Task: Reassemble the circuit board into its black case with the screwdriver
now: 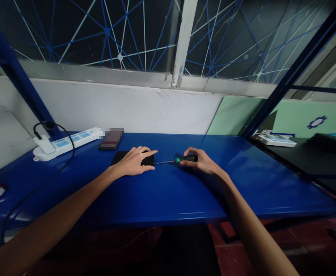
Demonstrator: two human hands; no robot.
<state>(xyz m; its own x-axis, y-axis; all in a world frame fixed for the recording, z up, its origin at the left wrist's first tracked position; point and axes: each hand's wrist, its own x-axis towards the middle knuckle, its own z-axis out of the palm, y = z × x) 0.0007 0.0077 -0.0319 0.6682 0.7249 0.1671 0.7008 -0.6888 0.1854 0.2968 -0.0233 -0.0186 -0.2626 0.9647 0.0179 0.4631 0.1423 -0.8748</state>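
A flat black box-like object (148, 158) with small yellow marks lies on the blue table. Over it rests my left hand (133, 161), gripping it from above, with thumb and forefinger at its right end. The hand covers much of the object, so its exact kind is hidden. In my right hand (202, 163) is a screwdriver (188, 158) with a black and green handle. Its thin metal shaft lies nearly level and points left. The tip is at the object's right end; whether it is inserted or only touching, I cannot tell.
A white power strip (70, 142) with a plugged-in adapter stands at the back left, its black cable (53, 174) running across the table (168, 203). Beside it lies a dark, blurred phone-like slab (112, 139). Blue frame posts rise at both sides.
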